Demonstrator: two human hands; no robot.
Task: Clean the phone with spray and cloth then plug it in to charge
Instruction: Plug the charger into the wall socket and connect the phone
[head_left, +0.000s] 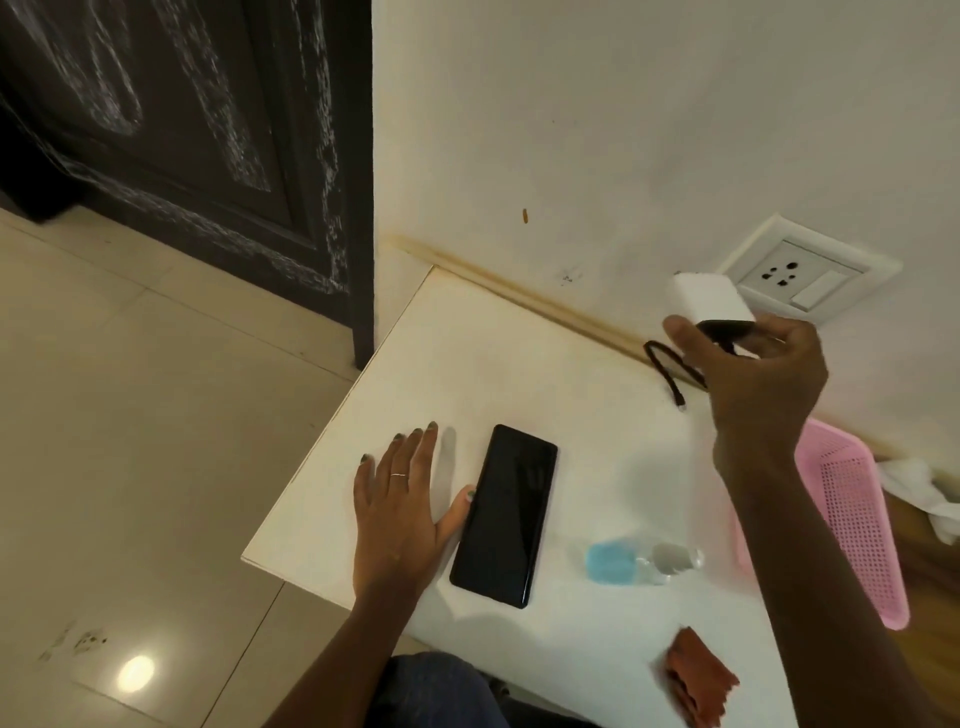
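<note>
While the right hand (748, 374) grips the white charger (709, 299), cable (670, 371) dangling, the wall socket (802, 273) sits just beyond its fingertips. The left hand (402, 512) lies flat and spread, thumb touching the phone (504, 514), whose long axis runs away from the person on the white table (467, 338), tiled floor further left.

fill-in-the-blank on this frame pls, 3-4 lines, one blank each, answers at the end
1. The right hand holds the white ____ near the wall socket.
2. The left hand lies flat on the table, its thumb touching the ____.
3. The spray bottle lies on its ____.
4. The basket is ____ in colour.

Answers: charger; phone; side; pink
</note>
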